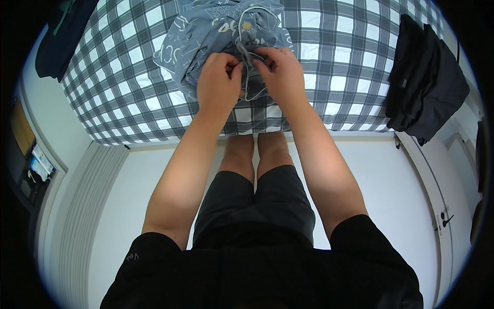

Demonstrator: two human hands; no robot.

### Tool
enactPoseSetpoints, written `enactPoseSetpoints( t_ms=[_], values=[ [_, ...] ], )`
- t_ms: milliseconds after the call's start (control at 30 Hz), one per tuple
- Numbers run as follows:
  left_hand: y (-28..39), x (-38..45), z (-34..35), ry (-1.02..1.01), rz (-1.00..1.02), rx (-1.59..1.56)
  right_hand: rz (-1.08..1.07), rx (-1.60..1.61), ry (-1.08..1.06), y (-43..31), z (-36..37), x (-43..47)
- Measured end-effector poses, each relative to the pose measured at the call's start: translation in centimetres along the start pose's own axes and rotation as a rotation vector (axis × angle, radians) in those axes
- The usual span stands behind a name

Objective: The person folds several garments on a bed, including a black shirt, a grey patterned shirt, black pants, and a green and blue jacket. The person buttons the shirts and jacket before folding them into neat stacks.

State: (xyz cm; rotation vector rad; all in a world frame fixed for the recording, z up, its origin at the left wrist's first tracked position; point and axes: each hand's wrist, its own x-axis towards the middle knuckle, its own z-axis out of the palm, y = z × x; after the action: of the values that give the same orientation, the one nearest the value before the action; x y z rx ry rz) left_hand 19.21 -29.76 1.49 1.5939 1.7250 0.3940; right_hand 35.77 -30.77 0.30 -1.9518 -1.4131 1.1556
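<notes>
A blue-grey button-up shirt (197, 42) with white printed figures and pale piping lies bunched on a checked bedspread (343, 58). Its front edge with the piping runs down between my hands, and a yellowish button (246, 26) shows near the top. My left hand (218, 83) pinches the cloth by that edge between thumb and fingers. From the other side, my right hand (285, 73) pinches the opposite part of the front, its fingertips a short way from the left ones. The cloth right under the fingertips is partly hidden.
Folded black clothing (424, 81) lies at the bed's right edge. A dark navy garment (63, 42) hangs over the far left corner. Below the bed is a pale floor (370, 185), with a white door (449, 193) at right and a ribbed panel (83, 201) at left.
</notes>
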Motion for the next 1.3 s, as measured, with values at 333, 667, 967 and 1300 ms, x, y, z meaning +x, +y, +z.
enactPoseSetpoints(
  t_ms=[333,667,967,1300],
  values=[
    [0.9,-1.7,-2.1,0.033,0.085,-0.435,-0.051,-0.029,0.103,-0.2,2.1,-0.2],
    [1.4,0.5,-0.8,-0.199,-0.228,-0.468,0.313,0.696,-0.076,-0.2,-0.5,-1.7],
    [1.5,0.9,-1.5,-0.258,-0.296,-0.564,0.303,0.787,-0.161,-0.3,-1.3,-1.3],
    [0.8,1.5,-1.2,-0.285,-0.317,-0.63,0.309,0.935,-0.194,-0.3,-1.7,-1.5]
  ],
)
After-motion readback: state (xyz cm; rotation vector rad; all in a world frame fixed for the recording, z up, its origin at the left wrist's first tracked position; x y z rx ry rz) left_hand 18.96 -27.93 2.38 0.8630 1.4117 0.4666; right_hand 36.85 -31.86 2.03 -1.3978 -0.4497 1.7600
